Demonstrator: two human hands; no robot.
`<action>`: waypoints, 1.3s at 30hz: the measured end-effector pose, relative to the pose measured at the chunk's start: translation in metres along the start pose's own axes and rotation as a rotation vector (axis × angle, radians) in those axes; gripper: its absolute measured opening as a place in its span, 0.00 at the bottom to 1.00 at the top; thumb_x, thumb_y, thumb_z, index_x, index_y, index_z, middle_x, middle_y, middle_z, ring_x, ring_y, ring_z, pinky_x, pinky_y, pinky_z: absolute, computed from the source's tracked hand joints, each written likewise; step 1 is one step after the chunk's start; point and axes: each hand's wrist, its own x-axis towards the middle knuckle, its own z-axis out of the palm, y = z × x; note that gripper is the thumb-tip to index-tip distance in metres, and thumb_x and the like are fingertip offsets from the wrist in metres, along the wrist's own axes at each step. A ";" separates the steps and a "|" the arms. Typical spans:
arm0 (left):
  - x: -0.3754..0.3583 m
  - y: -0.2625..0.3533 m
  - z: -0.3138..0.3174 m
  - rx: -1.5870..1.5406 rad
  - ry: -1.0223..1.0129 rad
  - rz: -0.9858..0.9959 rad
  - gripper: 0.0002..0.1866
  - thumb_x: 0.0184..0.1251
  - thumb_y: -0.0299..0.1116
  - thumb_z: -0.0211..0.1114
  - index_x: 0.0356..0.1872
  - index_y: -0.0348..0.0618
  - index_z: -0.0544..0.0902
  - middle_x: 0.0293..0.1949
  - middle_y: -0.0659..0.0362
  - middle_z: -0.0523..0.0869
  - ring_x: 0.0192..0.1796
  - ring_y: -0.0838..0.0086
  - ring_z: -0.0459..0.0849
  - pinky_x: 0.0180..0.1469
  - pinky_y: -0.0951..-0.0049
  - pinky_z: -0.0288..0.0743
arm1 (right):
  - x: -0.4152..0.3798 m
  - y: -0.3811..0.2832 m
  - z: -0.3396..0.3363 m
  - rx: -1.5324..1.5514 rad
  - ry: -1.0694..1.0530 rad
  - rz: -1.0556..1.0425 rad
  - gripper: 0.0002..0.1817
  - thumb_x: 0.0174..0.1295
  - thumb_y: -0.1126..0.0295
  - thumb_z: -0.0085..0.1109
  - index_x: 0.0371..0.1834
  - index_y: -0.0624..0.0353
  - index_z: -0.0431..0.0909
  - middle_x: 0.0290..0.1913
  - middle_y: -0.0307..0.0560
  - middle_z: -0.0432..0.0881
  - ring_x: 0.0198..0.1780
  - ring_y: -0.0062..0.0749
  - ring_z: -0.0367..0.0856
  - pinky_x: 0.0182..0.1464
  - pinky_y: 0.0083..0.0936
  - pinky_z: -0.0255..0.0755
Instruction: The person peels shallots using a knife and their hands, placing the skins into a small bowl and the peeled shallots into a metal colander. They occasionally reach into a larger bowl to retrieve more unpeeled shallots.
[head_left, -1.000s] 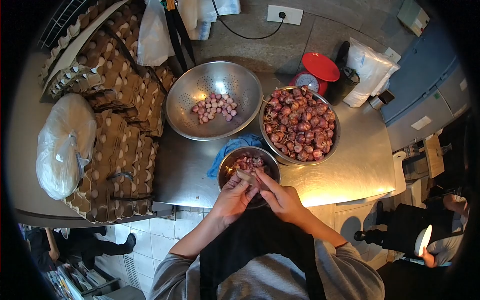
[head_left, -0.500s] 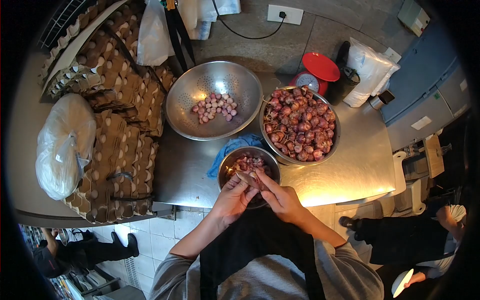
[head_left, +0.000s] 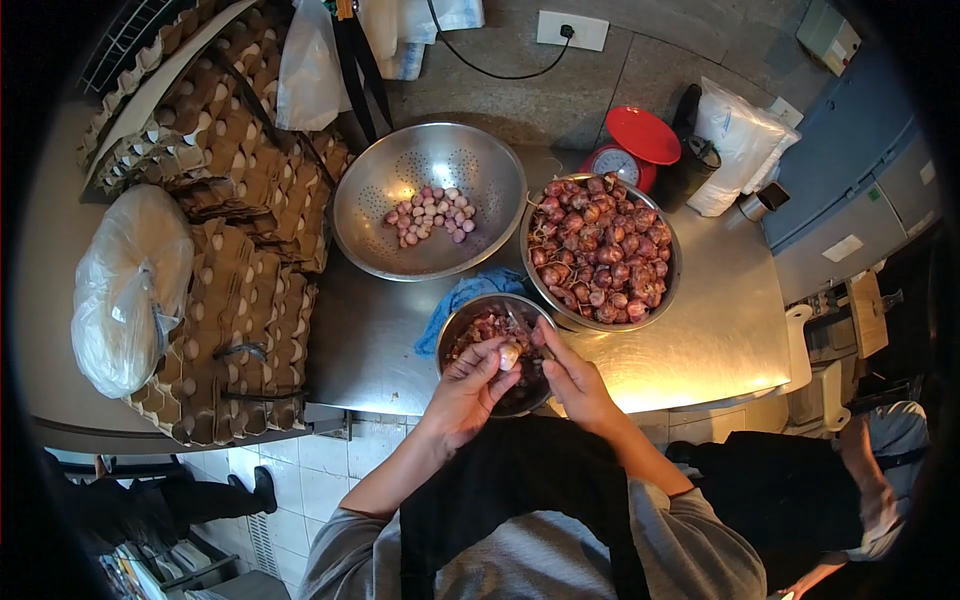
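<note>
My left hand (head_left: 468, 388) pinches a partly peeled shallot (head_left: 509, 356) between thumb and fingertips, over a small steel bowl (head_left: 442, 346). In my right hand (head_left: 575, 385) is what looks like a small knife (head_left: 517, 318), its thin blade angled up and left above the bowl; the fingers hide its handle. Reddish skins and scraps (head_left: 482, 328) lie inside that bowl. Behind it to the right, a larger steel bowl (head_left: 674, 275) is heaped with unpeeled shallots (head_left: 605, 245). Peeled shallots (head_left: 432, 215) rest in a wide steel colander (head_left: 365, 235) behind to the left.
A blue cloth (head_left: 450, 305) lies beside the small bowl on the steel table (head_left: 700, 345). Egg trays (head_left: 215, 340) and a filled plastic bag (head_left: 130, 290) stand at left. A red scale (head_left: 642, 136) is at the back. Other people (head_left: 780, 490) stand on both sides.
My hands have parted slightly; the shallot now shows in my left fingers and the blade in my right. The person at right has shifted, and the white plate there has mostly left view.
</note>
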 end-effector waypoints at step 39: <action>0.002 -0.005 -0.002 0.176 -0.058 0.212 0.14 0.60 0.24 0.59 0.48 0.43 0.75 0.45 0.61 0.79 0.47 0.76 0.77 0.53 0.74 0.71 | -0.009 -0.012 0.003 -0.123 -0.072 -0.090 0.23 0.65 0.65 0.44 0.63 0.58 0.61 0.58 0.56 0.69 0.57 0.36 0.71 0.56 0.24 0.62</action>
